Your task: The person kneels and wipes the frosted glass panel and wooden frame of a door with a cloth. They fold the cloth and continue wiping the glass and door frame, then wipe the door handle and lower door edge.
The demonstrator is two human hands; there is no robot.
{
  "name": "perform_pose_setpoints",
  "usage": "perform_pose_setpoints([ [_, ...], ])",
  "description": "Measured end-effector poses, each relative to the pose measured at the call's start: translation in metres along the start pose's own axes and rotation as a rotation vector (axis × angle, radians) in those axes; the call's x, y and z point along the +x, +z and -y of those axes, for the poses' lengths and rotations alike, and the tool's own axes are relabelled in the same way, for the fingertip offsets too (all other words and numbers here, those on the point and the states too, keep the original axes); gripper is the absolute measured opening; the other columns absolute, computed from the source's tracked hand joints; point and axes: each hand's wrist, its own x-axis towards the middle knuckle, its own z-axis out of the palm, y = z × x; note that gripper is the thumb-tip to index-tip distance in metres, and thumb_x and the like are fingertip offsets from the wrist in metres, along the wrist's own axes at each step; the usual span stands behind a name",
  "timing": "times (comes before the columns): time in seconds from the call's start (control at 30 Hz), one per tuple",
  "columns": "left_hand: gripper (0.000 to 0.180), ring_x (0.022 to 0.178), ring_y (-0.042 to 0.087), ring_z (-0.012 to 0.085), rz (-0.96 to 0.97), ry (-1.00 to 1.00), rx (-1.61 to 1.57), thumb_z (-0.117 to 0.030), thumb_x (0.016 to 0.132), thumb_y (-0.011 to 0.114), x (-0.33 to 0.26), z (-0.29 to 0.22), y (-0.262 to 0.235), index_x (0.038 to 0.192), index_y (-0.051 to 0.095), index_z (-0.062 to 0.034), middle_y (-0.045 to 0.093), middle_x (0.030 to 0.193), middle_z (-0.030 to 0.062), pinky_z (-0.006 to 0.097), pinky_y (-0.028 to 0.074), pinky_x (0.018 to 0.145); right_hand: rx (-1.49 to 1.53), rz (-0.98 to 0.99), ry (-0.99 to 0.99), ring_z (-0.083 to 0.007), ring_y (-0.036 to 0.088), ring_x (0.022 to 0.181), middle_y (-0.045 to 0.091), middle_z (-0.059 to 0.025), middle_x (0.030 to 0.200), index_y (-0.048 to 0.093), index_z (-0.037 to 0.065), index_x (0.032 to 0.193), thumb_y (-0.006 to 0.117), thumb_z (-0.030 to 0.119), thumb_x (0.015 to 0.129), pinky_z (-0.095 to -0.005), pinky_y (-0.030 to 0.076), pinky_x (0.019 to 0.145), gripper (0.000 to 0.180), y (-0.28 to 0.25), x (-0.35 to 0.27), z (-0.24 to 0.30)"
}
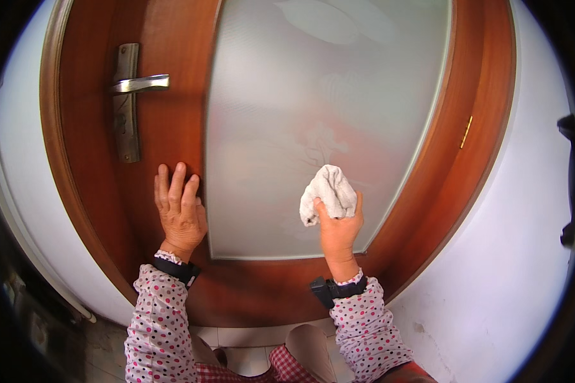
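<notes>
A wooden door (166, 127) with a large frosted glass panel (262, 147) fills the view before me. My left hand (179, 207) lies against the wood just left of the glass, fingers stretched out and holding nothing. In my right hand (340, 236) is a crumpled whitish cloth (329, 191), gripped between thumb and fingers. It is in front of the lower right part of the glass; whether it touches the pane I cannot tell. Most of the right fingers are hidden behind the cloth.
Above my left hand, a silver lever handle (144, 83) sticks out from a dark metal plate (128, 137). A brass hinge (466, 132) shows on the right side of the door. White walls (492, 255) flank the frame, and pale floor tiles (246, 360) lie below.
</notes>
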Motion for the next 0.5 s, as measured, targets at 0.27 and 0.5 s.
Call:
perform_pose_setpoints([
  [0.27, 0.051, 0.148, 0.031, 0.0459, -0.013, 0.024, 0.043, 0.002, 0.086, 0.052, 0.001, 0.005, 0.002, 0.137, 0.051, -0.0046, 0.041, 0.156, 0.0185, 0.062, 0.027, 0.12, -0.125, -0.022, 0.078, -0.0196, 0.064, 0.101, 0.067, -0.0084, 0.107, 0.06, 0.0, 0.114, 0.081, 0.007, 0.079, -0.0343, 0.051, 0.093, 0.042, -0.068, 0.011, -0.044],
  [0.5, 0.054, 0.149, 0.03, 0.0453, -0.025, 0.022, 0.053, 0.003, 0.087, 0.049, 0.008, 0.003, 0.001, 0.14, 0.05, -0.0045, 0.041, 0.156, 0.0183, 0.06, 0.025, 0.122, -0.02, -0.14, 0.168, -0.0244, 0.065, 0.105, 0.067, -0.0119, 0.109, 0.059, 0.0, 0.116, 0.083, 0.012, 0.077, -0.037, 0.051, 0.095, 0.048, -0.112, 0.014, -0.102],
])
